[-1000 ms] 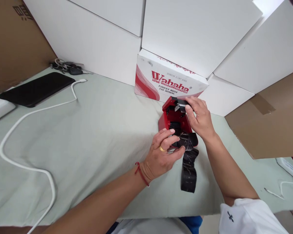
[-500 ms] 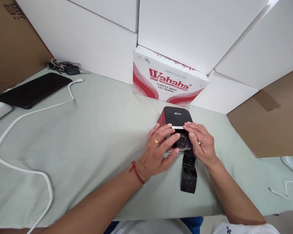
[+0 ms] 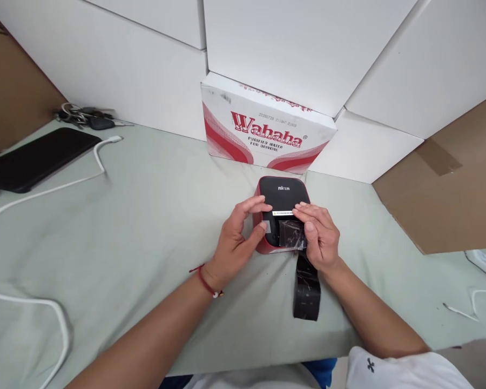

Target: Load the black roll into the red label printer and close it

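A small box-shaped device [image 3: 283,195] with a black top and red sides sits on the cloth; its exact kind I cannot tell. My left hand [image 3: 238,229] is at its left side, thumb and fingers apart, fingertips at the top's edge. My right hand [image 3: 322,237] rests its pressed-together fingers over the right front part, thumb bent in against it. Between the hands lies a glossy dark patch [image 3: 291,234] with a clear, wrinkled film edge. From the front hangs a black strip [image 3: 306,297] onto the cloth, partly covered by my right hand.
Behind the device stands a white and red water carton [image 3: 263,129] against white boxes [image 3: 303,48]. At left are a black phone [image 3: 44,156], keys [image 3: 91,118] and a white cable [image 3: 59,185]. Brown cardboard [image 3: 441,200] bounds the right side, beside another white cable [image 3: 473,305].
My left hand has drawn back leftward from the front of the device, uncovering its left front part. My right hand stays on the device. The whole view has shifted slightly.
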The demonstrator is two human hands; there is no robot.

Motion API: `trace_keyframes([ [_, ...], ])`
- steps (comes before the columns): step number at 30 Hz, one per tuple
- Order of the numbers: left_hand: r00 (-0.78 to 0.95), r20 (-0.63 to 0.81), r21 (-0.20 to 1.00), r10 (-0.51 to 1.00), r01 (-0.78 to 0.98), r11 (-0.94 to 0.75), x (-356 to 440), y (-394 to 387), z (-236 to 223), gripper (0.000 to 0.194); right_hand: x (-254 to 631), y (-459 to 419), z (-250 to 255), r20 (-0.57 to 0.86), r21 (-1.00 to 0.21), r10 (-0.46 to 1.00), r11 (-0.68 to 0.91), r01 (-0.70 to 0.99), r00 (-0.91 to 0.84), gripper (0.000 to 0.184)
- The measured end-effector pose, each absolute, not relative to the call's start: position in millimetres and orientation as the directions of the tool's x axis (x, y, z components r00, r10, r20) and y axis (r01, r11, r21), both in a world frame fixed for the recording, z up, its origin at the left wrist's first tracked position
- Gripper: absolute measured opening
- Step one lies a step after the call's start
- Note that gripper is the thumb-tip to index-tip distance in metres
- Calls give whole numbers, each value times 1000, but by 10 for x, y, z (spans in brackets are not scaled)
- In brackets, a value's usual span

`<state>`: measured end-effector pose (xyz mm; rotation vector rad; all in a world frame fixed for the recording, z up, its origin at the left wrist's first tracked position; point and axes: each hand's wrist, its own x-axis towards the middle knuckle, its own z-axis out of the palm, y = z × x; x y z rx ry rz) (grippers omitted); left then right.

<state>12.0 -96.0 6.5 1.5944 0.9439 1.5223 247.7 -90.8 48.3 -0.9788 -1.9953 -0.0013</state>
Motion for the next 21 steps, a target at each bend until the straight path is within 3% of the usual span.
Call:
trace_keyframes([
  [4, -34, 285, 953, 958, -102, -287, 153, -911, 17, 72, 2455, -1007, 485, 742, -293, 592, 709, 642, -315, 42],
  [7, 12, 161, 974, 987, -164, -157, 165, -876, -1, 91, 2447, -1122, 526, 782, -195, 499, 763, 616, -372, 40],
  [13, 88, 115, 961, 989, -260, -89, 213, -835, 6, 97, 2423, -1171, 593, 776, -103, 425, 815, 571, -466, 37],
  [18, 144, 141, 930, 980, -358, -81, 247, -814, 24, 92, 2390, -1155, 637, 779, -119, 401, 849, 515, -482, 31],
  [21, 160, 144, 916, 977, -395, -70, 261, -800, 4, 87, 2388, -1142, 787, 741, -196, 463, 842, 502, -486, 28],
])
